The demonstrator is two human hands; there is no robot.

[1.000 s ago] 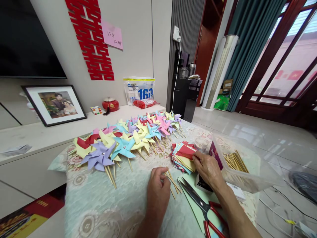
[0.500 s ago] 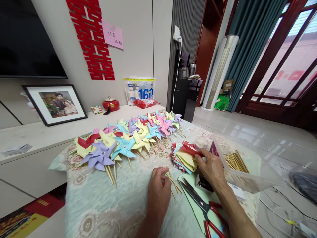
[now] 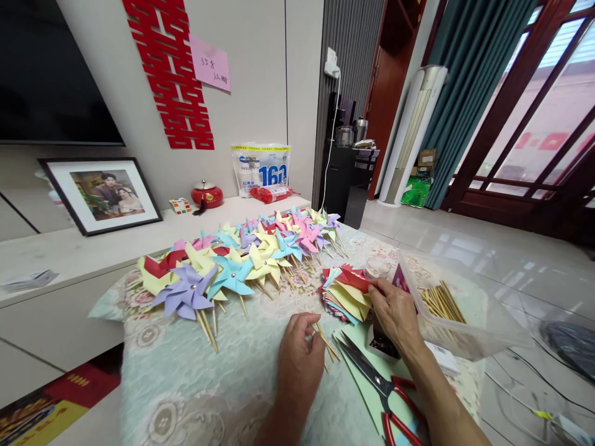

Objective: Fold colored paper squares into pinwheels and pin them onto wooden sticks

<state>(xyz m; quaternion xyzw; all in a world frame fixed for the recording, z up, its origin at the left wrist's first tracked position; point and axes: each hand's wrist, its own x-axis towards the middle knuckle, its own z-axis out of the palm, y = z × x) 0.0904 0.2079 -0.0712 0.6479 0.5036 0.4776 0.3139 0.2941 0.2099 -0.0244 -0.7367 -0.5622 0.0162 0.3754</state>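
Note:
My right hand [image 3: 395, 306] pinches the edge of a red paper sheet [image 3: 354, 279] on top of a fanned stack of coloured paper pieces [image 3: 348, 303]. Loosely curled, my left hand [image 3: 301, 347] rests on the tablecloth; whatever its fingers hold, if anything, is hidden. Just beyond it lie several thin wooden sticks [image 3: 331, 350]. Red-handled scissors [image 3: 382, 387] lie on pale green paper [image 3: 360, 371] between my forearms. A small box with dark contents [image 3: 382, 347] is partly under my right wrist. Finished paper pinwheels on sticks, including a purple one [image 3: 188, 291] and a blue one [image 3: 232, 274], lie in rows.
A clear plastic bin [image 3: 483, 337] holding bamboo sticks [image 3: 441, 302] stands at the right, beside a small round clear container [image 3: 377, 267]. Behind the table, a white cabinet [image 3: 93, 254] bears a framed photo [image 3: 103, 195], a red pot [image 3: 207, 196] and a plastic bag [image 3: 260, 167].
My right hand has shifted slightly and drawn its fingers in at the edge of the red paper. My left hand has turned a little and stays near the sticks.

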